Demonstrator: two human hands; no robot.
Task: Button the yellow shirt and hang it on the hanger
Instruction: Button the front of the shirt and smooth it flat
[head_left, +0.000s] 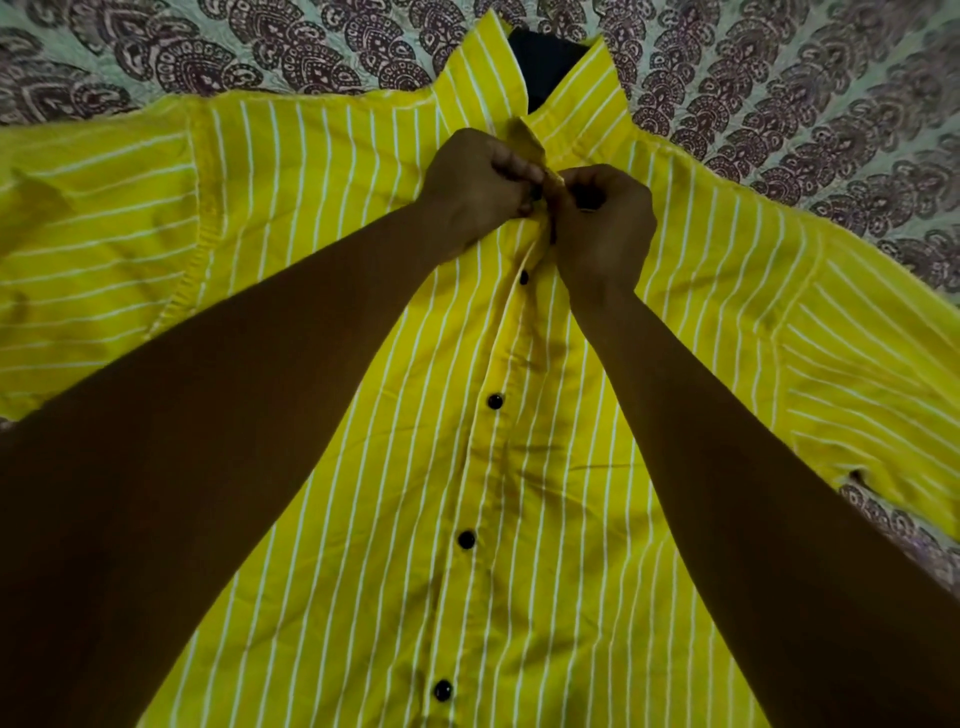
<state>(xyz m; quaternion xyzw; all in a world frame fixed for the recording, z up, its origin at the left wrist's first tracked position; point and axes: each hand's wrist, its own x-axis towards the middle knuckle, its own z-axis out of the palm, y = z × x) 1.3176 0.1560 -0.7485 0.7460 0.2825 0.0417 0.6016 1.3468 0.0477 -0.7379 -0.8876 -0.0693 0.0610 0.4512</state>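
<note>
shirt: the yellow shirt (571, 467) with white stripes lies flat, front up, filling the middle of the frame, collar toward the top.
buttons: 4 black buttons (495, 400) run down the placket below the hands, all fastened.
left hand: the left hand (475, 189) pinches the placket edge just under the collar.
right hand: the right hand (602, 223) is closed on the facing edge, touching the left.
surface: a patterned bedspread (779, 78) shows along the top and right.

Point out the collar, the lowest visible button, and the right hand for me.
collar (470, 78): head view, on its left flap.
lowest visible button (442, 689): head view, on the button's centre.
right hand (602, 223): head view, on the back of the hand, pinching the placket.
</note>
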